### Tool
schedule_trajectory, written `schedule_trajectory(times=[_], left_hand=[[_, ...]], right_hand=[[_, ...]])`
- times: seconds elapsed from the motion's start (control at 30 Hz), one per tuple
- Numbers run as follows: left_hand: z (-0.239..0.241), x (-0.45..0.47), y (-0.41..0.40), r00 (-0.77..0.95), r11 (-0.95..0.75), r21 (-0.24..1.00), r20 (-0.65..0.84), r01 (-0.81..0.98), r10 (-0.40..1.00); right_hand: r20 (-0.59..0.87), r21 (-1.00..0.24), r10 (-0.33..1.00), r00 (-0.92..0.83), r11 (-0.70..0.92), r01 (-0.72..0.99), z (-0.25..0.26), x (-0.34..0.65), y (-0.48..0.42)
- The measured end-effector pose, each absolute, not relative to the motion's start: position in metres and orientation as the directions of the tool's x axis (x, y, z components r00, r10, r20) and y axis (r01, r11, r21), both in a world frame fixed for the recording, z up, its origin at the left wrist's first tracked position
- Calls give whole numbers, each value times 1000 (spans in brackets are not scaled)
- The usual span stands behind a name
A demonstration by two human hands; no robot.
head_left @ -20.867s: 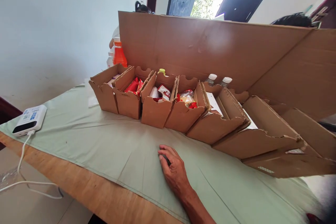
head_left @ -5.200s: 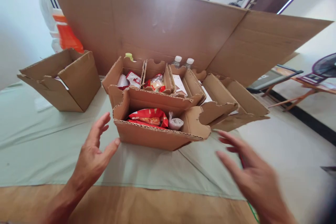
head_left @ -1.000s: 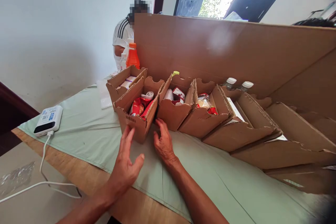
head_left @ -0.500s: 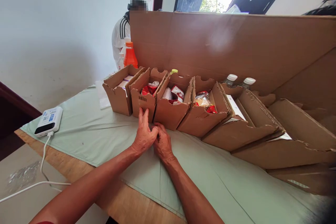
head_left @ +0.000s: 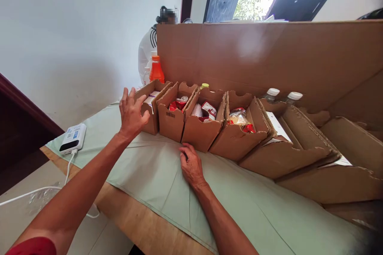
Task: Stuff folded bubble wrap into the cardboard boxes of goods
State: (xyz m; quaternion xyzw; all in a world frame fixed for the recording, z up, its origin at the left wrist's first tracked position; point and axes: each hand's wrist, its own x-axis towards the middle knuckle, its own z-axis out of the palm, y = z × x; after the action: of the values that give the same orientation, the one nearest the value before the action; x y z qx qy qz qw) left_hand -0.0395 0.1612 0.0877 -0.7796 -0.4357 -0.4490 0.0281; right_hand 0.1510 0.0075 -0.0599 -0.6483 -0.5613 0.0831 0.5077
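Observation:
A row of open cardboard boxes runs across the table on a pale green cloth [head_left: 149, 171]. My left hand [head_left: 131, 113] is raised with fingers spread, right by the leftmost box [head_left: 149, 105], which holds a white packet. The second box [head_left: 172, 117] has red snack packets in it, the third box [head_left: 202, 129] red and white packets. My right hand [head_left: 191, 165] rests flat on the cloth just in front of the third box, holding nothing.
A tall cardboard sheet [head_left: 269, 59] stands behind the boxes. An orange bottle [head_left: 156, 69] and two white-capped bottles [head_left: 283, 95] stand at the back. A white power bank [head_left: 72, 138] with a cable lies near the table's left edge. A person in white stands behind.
My left hand has left the second box's front and moved up and left to the leftmost box. My right hand stays on the cloth. The boxes now sit in one line.

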Motion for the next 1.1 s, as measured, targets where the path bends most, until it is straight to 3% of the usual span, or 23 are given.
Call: schedule_trajectory(times=[0.1,0.33,0.63,0.7,0.83,0.9,0.97,1.03,1.1], left_hand=[[99,-45,180,294,-597,324,641,734,709],[94,-77,151,346,-710,344,691,614,634],[122,-65,28,541,-893,116,759,435,363],[137,-63,4,515,-918,128,795,376,322],[151,-84,-2,97,-887,310,927,342,362],[141,-100,23,-145,-828,478,878,292,455],[121,-112,59,-264,-714,685,723,148,639],[97,-118,94,-301,-479,878,453,-15,839],[76,-117,118,-227,-291,952,263,-99,938]], right_hand=[[469,-743,808,357,143,653,-60,151,8],[479,-735,800,362,140,663,-59,151,9],[456,-772,806,378,146,619,-61,154,12],[443,-784,810,385,141,604,-61,154,11],[422,-813,817,394,148,563,-61,153,12],[415,-829,815,405,154,538,-59,152,13],[408,-845,809,423,160,509,-57,153,14],[397,-863,802,447,161,479,-53,153,10],[378,-880,800,466,153,450,-49,152,0]])
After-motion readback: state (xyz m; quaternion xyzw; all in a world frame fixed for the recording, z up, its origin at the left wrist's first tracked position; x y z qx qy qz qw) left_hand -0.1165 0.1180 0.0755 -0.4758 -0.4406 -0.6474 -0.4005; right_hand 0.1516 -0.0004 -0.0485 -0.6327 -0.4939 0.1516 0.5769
